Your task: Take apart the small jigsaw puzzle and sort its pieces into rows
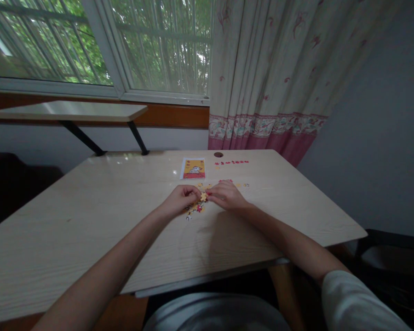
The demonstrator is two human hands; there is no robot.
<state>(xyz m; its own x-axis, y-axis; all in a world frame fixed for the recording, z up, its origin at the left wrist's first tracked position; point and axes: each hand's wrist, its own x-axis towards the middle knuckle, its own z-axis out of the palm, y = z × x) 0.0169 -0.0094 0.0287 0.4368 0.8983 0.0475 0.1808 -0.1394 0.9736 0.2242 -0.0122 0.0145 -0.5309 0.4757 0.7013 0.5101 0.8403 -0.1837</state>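
- Handling the yellow piece (pixel 203 196) looks like fingertip work: it is small, thin and knobbed at the edges, probably featherlight and fairly stiff, like jigsaw card.
- It sits between the two hands, at the upper edge of a small pile of pieces (pixel 189 216) on the table (pixel 100 220), below the picture card (pixel 193 169).
- Its tabs are likely the fragile part, liable to bend or fray if pinched alone; a hold across the broad body, from opposite edges, should be safer.
- Lying flat on this smooth top, such a piece would probably slide before it lifts, so a nail under one rim or a light press would help.
- The left hand (pixel 181 200) comes in from the side, fingers curled and thumb close to the index finger, a narrow pinch right beside the yellow piece; I cannot tell whether it grips it.
- The right hand (pixel 227 194) lies lower and flatter, fingers stretched toward the left hand, thumb underneath; a bit of red shows at its fingertips, but whether that is held is too small to tell.
- Both forearms reach forward and inward over the near edge, converging on the pile.
- Beyond the right hand runs a row of red pieces (pixel 237 162), well apart from the fingers.
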